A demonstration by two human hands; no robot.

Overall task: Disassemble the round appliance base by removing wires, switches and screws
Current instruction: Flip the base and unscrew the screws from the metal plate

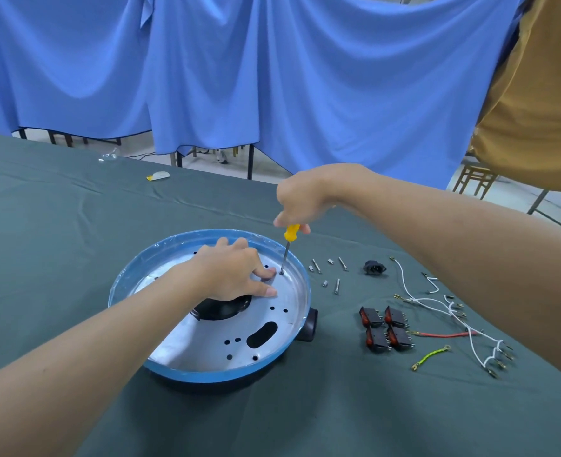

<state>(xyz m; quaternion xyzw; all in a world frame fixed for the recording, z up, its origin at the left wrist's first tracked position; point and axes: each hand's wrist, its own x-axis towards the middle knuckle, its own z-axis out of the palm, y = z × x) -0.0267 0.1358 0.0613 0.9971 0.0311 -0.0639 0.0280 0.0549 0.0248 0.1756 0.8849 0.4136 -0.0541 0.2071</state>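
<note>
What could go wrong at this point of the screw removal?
The screwdriver tip stands right beside the left hand's fingertips on the round appliance base's metal plate; a slip of the right hand could jab them. The loose screws lie uncontained on the cloth near the base's rim; a nudge might scatter them.

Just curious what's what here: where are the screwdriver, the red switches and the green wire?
screwdriver (291, 233): head view, yellow handle.
red switches (371, 317): head view, upper-left switch's body.
green wire (431, 357): head view, its middle.
</note>
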